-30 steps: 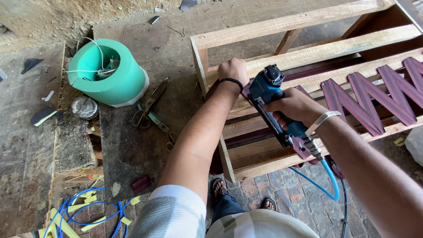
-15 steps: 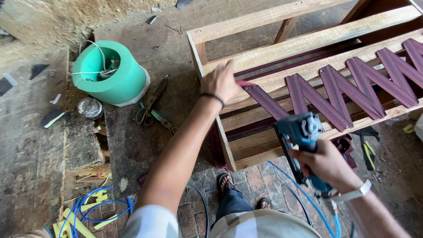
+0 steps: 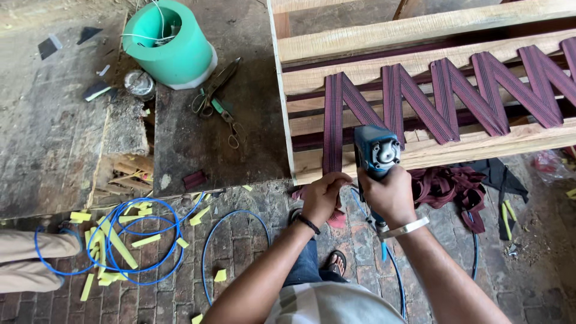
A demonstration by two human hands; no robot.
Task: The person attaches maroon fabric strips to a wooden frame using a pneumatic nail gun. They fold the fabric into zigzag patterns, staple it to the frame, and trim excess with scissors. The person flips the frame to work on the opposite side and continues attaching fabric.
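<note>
We see a workshop from above, looking down at a person's two bare arms. The right hand (image 3: 391, 195) is wrapped tightly around the handle of a blue pneumatic staple gun (image 3: 375, 151), whose head points at the near rail of a wooden frame (image 3: 420, 150). A thin blue air hose (image 3: 210, 252) loops across the brick floor below. The left hand (image 3: 323, 195), with a dark band on its wrist, is closed on the lower end of a maroon webbing strap (image 3: 332, 129), pinching it against the near edge of the frame just beside the gun. The strap runs up from that edge and zigzags across the frame's rails toward the right. A heap of loose maroon webbing (image 3: 447, 183) lies on the floor under the frame's edge, right of the gun.

To the left, on a dark worktop (image 3: 198, 138), stands a green cylinder (image 3: 171, 42) with white cord inside, and near it lie metal scissors (image 3: 219, 99). On the floor at lower left, yellow foam scraps (image 3: 114, 240) are scattered among coils of the blue hose
</note>
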